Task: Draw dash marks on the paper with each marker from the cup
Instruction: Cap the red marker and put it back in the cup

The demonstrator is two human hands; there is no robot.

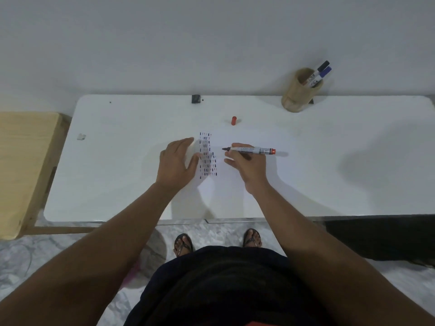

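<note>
A white paper (226,184) lies on the white table (329,161), with columns of blue, black and red dash marks (207,156) near its middle. My left hand (176,163) rests flat on the paper, left of the marks. My right hand (247,163) holds an uncapped red marker (251,150) sideways, its tip pointing left just right of the marks and slightly above the paper. The red cap (233,120) lies on the table beyond the paper. A wooden cup (297,92) at the back right holds a black and a blue marker (320,72).
A small black object (195,99) sits at the table's back edge against the wall. A small white scrap (81,136) lies far left. A wooden piece of furniture (23,165) stands left of the table. My feet in sandals (183,243) show below the front edge.
</note>
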